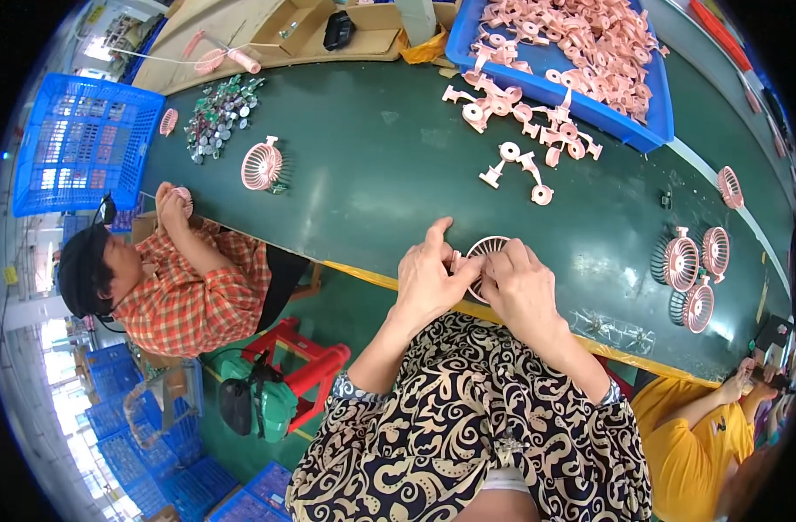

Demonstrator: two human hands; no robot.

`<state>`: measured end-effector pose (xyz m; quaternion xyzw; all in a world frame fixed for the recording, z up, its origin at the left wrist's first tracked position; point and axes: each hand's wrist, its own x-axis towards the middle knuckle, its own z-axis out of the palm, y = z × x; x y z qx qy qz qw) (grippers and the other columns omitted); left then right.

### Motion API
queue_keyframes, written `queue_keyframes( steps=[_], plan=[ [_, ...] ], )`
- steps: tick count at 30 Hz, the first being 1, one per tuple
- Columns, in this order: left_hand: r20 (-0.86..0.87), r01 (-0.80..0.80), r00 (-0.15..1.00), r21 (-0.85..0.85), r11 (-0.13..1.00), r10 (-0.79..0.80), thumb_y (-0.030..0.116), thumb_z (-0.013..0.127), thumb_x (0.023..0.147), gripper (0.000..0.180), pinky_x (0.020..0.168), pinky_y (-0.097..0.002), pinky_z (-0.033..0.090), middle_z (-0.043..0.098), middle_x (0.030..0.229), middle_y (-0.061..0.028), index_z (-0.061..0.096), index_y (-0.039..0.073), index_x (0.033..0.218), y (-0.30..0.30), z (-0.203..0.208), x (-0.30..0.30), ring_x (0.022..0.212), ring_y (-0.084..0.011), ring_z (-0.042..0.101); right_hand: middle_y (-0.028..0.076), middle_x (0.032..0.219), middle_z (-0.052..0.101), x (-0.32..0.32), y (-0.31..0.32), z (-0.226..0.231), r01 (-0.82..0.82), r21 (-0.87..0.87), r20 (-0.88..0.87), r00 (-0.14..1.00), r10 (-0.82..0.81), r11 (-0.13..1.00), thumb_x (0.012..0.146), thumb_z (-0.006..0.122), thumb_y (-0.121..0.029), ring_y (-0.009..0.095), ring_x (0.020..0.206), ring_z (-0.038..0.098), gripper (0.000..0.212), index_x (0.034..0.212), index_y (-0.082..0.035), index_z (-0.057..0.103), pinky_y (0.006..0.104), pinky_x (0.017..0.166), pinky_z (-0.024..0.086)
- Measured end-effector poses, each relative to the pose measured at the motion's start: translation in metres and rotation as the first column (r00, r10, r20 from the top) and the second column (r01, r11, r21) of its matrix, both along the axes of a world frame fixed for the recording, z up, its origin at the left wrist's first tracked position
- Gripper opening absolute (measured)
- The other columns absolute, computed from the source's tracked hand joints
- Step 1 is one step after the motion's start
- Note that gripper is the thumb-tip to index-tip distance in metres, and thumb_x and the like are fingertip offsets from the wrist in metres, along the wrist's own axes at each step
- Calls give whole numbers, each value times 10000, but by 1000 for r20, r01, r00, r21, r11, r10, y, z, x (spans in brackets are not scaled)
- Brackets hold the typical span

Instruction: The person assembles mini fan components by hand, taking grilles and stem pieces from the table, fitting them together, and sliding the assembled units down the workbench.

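Both my hands are closed on a round pink fan cage (pixel 487 246) at the table's near edge. My left hand (pixel 433 274) grips its left side, thumb pressed in and index finger stretched outward. Over the right side, my right hand (pixel 520 283) has its fingers bent together near the cage's middle; a small part between them cannot be made out. Beyond my hands lie a few loose pink brackets (pixel 520 161) with round ends. To my right, several pink fan cages (pixel 681 261) stand together on the green table (pixel 372 174).
A blue tray (pixel 554 96) heaped with pink parts stands at the far right. Small circuit parts (pixel 219 117) and a fan cage (pixel 262 165) lie to the left, near a blue basket (pixel 84 143). A co-worker in checked shirt (pixel 193 300) sits left; another in yellow (pixel 689 435), right.
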<state>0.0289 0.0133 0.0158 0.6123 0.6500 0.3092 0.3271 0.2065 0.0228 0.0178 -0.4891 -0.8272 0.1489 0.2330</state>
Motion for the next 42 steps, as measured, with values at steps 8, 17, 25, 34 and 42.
queue_keyframes(
  steps=[8,17,25,34,42],
  plan=[
    [-43,-21,999,14,1000,21,233,797,880,670,665,-380,532,658,682,-95,483,-57,1397,0,-6,-1,641,-244,675,115,912,588,2,0,0,-16,-8,3,1000,16,1000,821,772,-97,305,844,676,171,947,-31,676,426,661,576],
    [-51,8,999,72,997,-5,288,835,861,723,671,-404,543,756,805,-127,469,-33,1395,0,-7,1,687,-282,720,114,903,590,4,2,1,-21,-17,83,996,22,1000,834,786,-146,292,819,682,205,961,-25,681,404,648,581],
    [-80,-56,995,66,996,61,245,801,878,598,637,-391,525,685,688,-103,543,-31,1341,3,-5,5,634,-273,691,112,904,588,5,2,5,-51,-44,113,992,56,998,826,811,-167,293,816,684,209,942,-55,679,395,647,585],
    [-4,-82,997,58,995,83,242,783,887,436,623,-390,533,660,660,-87,641,15,1232,3,-3,3,617,-258,681,122,1048,648,4,-1,16,-49,-74,-122,992,40,996,811,840,-215,324,932,697,331,1050,-33,701,429,728,591],
    [131,-154,983,212,965,128,198,811,906,376,659,-261,506,707,986,-53,687,33,1220,40,3,-55,728,-107,597,148,1221,665,49,-10,34,60,-186,-130,988,-85,981,748,904,-272,376,1065,683,523,1161,-29,694,445,890,573]
  ],
)
